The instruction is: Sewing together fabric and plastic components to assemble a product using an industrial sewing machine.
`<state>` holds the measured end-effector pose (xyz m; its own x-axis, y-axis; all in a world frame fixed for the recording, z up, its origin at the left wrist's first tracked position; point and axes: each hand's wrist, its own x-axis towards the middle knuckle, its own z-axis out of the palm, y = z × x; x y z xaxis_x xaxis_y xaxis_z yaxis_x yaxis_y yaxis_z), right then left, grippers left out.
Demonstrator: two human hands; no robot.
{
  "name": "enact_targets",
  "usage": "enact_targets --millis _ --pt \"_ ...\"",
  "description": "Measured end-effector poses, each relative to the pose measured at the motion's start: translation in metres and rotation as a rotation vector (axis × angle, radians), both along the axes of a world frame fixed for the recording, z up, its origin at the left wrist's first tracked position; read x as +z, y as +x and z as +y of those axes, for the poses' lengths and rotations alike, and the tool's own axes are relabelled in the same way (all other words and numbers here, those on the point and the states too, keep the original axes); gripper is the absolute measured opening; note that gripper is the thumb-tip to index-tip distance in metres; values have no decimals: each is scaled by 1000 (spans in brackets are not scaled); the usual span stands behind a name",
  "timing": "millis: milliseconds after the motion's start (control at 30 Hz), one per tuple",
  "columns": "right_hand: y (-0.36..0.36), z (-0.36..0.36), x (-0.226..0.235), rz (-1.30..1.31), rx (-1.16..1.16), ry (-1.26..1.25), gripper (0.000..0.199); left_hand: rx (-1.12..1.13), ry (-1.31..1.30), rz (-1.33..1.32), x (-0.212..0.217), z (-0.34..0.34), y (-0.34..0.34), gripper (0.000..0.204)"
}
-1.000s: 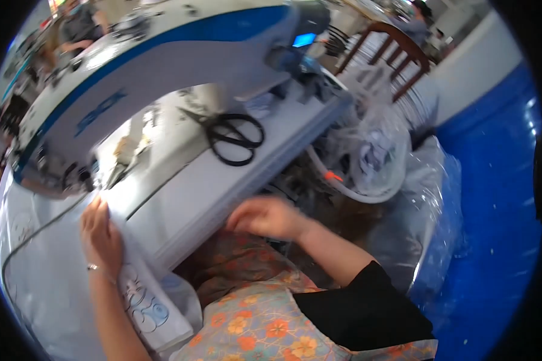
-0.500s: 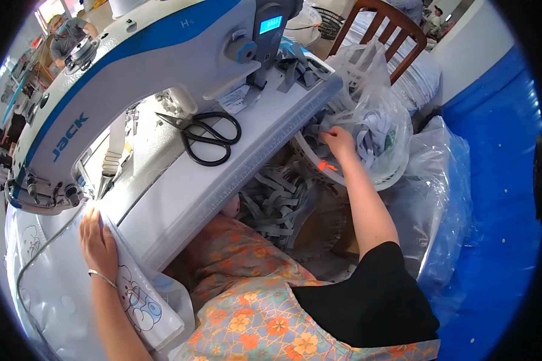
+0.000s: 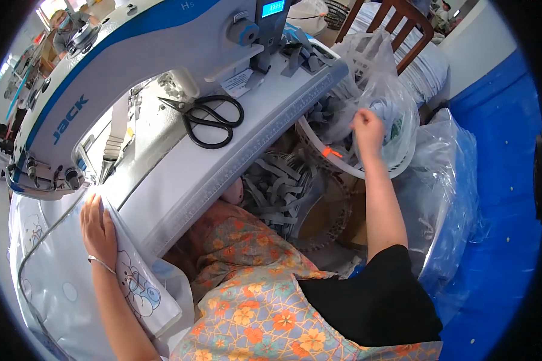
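My left hand [image 3: 99, 231] lies flat with its fingers stretched on a white sheet printed with cartoon figures [image 3: 140, 292], just in front of the needle area of a white and blue sewing machine [image 3: 60, 114]. Over a white basket [image 3: 319, 150] at the right, my right hand [image 3: 368, 127] is closed, its fingertips pressed together. What they pinch, if anything, I cannot make out. A clear plastic bag [image 3: 376, 66] lines that basket, which has grey strips in and around it. Black-handled scissors [image 3: 214, 123] rest on the machine bed.
Below the table edge is a heap of grey strips [image 3: 277, 186]. Grey scraps [image 3: 307, 54] lie at the table's far right end. A wooden chair [image 3: 397, 30] stands behind the basket, beside blue sheeting [image 3: 500, 198]. Another person [image 3: 66, 27] sits at the far left.
My right hand has moved to the right across the basket and slightly up. My left hand stays on the sheet. The whole view has shifted slightly.
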<state>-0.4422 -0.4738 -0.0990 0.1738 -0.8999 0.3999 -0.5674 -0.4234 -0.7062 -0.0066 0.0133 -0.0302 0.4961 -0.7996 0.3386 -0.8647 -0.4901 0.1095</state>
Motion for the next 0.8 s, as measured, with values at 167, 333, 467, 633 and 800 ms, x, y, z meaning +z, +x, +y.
enact_targets --millis 167,333,467,633,800 --pt "-3 -28 36 -735 79 489 28 0 -31 -8 -2 -1 2 39" --pt "-4 -41 50 -72 143 384 23 -2 -27 -12 -2 -2 2 39" --pt "1 -34 62 450 -54 61 18 0 -75 -21 -10 2 5 37" --pt "25 -3 93 -106 -51 -277 17 31 -63 34 1 -2 3 35" --pt "92 120 127 -244 555 -206 25 -159 -280 313 61 -42 -64 37"
